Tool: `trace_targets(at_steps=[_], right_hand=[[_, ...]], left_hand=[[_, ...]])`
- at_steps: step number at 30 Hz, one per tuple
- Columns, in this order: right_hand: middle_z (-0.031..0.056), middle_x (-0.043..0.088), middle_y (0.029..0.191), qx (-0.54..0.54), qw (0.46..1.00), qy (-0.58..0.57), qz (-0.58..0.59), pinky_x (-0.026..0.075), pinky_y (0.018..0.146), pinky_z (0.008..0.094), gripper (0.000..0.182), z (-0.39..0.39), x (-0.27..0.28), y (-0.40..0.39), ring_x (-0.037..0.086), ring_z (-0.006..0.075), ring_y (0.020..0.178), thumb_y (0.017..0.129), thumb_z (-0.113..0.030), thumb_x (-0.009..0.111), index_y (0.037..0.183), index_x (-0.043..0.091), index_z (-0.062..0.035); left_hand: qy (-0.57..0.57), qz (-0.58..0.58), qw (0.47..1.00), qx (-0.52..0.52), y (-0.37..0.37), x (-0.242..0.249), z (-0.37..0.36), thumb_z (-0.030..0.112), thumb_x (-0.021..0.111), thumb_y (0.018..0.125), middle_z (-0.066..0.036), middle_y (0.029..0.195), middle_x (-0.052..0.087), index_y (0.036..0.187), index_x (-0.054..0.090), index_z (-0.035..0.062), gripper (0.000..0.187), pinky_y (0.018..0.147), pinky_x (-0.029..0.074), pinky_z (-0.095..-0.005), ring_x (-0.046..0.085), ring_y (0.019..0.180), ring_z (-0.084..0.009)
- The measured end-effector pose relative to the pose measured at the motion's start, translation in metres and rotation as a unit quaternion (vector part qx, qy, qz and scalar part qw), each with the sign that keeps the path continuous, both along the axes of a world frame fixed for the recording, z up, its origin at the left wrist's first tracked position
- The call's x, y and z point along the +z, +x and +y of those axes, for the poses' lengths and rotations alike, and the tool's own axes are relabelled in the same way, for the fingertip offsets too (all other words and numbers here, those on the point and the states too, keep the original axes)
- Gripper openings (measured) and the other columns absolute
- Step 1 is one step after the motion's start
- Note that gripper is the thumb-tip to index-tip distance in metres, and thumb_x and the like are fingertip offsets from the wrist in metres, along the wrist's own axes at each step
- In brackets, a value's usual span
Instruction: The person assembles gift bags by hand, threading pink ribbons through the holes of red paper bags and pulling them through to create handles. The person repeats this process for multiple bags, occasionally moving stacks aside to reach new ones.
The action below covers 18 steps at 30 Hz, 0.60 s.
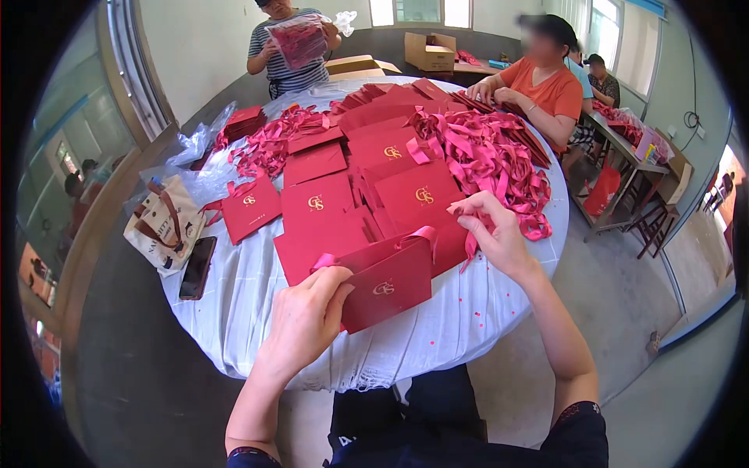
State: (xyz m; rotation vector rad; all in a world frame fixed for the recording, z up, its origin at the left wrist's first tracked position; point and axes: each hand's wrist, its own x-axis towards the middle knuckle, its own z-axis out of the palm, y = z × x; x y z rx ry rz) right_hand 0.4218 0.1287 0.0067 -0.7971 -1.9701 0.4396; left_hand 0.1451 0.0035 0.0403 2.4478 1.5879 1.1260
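Observation:
A red paper bag (pixel 386 290) with a gold logo stands tilted at the near side of the pile, a pink ribbon (pixel 421 236) looped at its top edge. My left hand (pixel 312 306) is closed on the bag's left upper corner. To the right of the bag, my right hand (pixel 493 232) is raised, its thumb and forefinger pinched together; what they hold, if anything, is too small to name. Stacked red bags (pixel 316 204) lie beyond both hands, with a heap of pink ribbons (pixel 499 156) at their right.
A white-covered round table (pixel 250 312) bears a phone (pixel 197 267), a cloth bag (pixel 166 226) and clear plastic. One person (pixel 290 47) stands across it holding a plastic pack; another in orange (pixel 546 90) sits at the right. A cardboard box (pixel 430 53) is behind.

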Motion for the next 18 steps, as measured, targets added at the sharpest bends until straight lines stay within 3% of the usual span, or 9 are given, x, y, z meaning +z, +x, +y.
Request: trace_targets(at_steps=[2,5,7,14,18], right_hand=[[0.0071,0.06,0.095,0.067,0.988,-0.05,0.131,0.049,0.079,0.0255,0.009,0.003,0.0,-0.006,0.061,0.0117,0.088,0.093,0.001,0.054,0.101,0.05,-0.0005],[0.0083,0.06,0.096,0.086,0.984,-0.053,0.144,0.05,0.082,0.0255,0.017,0.001,0.011,-0.013,0.062,0.0137,0.089,0.095,0.001,0.05,0.112,0.047,0.0009],[0.0087,0.06,0.097,0.096,0.983,-0.047,0.152,0.05,0.082,0.0258,0.018,-0.007,0.027,-0.022,0.062,0.0139,0.089,0.095,0.001,0.049,0.113,0.048,0.0014],[0.0111,0.062,0.092,0.119,0.975,0.012,0.188,0.051,0.077,0.0274,0.012,-0.043,0.059,-0.036,0.062,0.0133,0.079,0.096,0.0,0.046,0.107,0.053,0.0022],[0.0088,0.061,0.091,0.196,0.949,-0.054,0.241,0.049,0.07,0.0226,0.014,-0.06,0.056,-0.037,0.061,0.01,0.076,0.096,-0.003,0.049,0.109,0.05,0.0023]], left_hand=[[0.002,0.002,1.0,-0.001,0.0,0.0,0.0,0.005,0.062,0.084,-0.014,0.08,0.064,0.093,0.059,0.0028,0.009,0.057,0.05,-0.0395,0.063,0.068,-0.035],[0.0,0.001,1.0,-0.011,0.0,0.002,-0.001,0.005,0.062,0.085,-0.015,0.08,0.064,0.093,0.058,0.0027,0.01,0.057,0.05,-0.0401,0.063,0.068,-0.0354],[-0.024,0.007,1.0,0.002,0.001,0.005,-0.003,0.002,0.062,0.084,-0.017,0.08,0.064,0.094,0.06,0.0018,0.01,0.061,0.05,-0.0372,0.064,0.07,-0.0336],[-0.037,0.019,0.999,-0.005,0.001,0.009,-0.005,0.003,0.061,0.085,-0.018,0.082,0.063,0.094,0.059,0.001,0.01,0.064,0.05,-0.0398,0.063,0.074,-0.0363],[-0.041,0.034,0.999,-0.001,0.0,0.013,-0.003,0.004,0.061,0.085,-0.017,0.08,0.063,0.095,0.059,0.0014,0.011,0.063,0.049,-0.0399,0.063,0.072,-0.0364]])
